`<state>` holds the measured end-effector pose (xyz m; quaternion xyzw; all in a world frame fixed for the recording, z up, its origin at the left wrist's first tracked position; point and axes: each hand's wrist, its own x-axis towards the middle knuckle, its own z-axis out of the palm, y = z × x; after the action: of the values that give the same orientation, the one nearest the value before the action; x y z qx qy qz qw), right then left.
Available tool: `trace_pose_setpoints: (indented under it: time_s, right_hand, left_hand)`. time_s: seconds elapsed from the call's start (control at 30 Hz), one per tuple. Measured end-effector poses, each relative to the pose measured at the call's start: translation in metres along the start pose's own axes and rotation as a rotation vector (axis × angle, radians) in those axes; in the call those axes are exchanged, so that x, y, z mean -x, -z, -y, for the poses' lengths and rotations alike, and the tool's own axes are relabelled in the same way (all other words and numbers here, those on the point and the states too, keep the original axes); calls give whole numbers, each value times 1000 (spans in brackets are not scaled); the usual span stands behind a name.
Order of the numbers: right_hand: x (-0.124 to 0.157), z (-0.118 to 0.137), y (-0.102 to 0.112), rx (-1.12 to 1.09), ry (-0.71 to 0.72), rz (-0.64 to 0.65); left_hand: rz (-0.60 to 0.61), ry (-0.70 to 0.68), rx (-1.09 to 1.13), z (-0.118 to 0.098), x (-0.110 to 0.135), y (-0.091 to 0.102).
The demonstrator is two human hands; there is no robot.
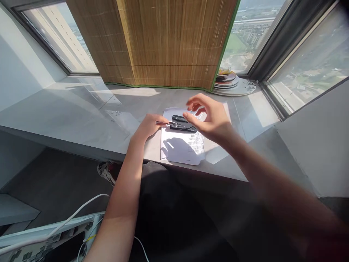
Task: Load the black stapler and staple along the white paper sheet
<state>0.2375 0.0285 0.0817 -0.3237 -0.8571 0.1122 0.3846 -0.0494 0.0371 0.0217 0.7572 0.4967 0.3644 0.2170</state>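
Note:
On a grey window ledge (81,120) lies a white sheet of paper (180,147) with printed text. A black stapler (183,123) rests on the sheet's upper part. My left hand (148,127) lies at the sheet's left edge, fingers closed round the stapler's metal end. My right hand (208,116) hovers just above and right of the stapler, fingers loosely curled and apart, holding nothing I can see. Its shadow falls on the paper.
A bamboo blind (163,40) covers the middle window. A stack of plates (231,82) stands at the ledge's far right. A white cable (68,218) and a power strip (43,242) lie low at left, a shoe (107,171) below the ledge.

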Motion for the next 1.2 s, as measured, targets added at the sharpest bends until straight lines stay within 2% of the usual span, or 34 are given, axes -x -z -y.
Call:
trace_pose_setpoints:
  time_s: [0.13,0.23,0.37,0.53,0.77,0.93,1.1,1.2]
  right_hand:
    - [-3,-22,-37,61,-36,196]
    - [-3,-35,-58,-33,-111,207]
    - [-1,-36,-61,-238,-60,123]
    - [-1,-26,-67,-274,57,185]
    - [-4,-25,-77,-87,-85,143]
    - [11,-44,-54,68,-167,173]
    - [49,-84,-2,192,-321,163]
    - [60,-112,29,111,-352,164]
  left_hand:
    - [-47,43,64,3,2,0]
    - [-10,43,112,-1,3,0]
    - [-32,-47,65,-13,1,-2]
    - [15,-106,-67,-18,-3,-7]
    - [-71,-142,-216,-2,-3,-8]
    - [-81,-92,-230,7,-2,-11]
    - [-36,-60,-208,10,1,-14]
    - [-20,-50,-202,9,1,-14]
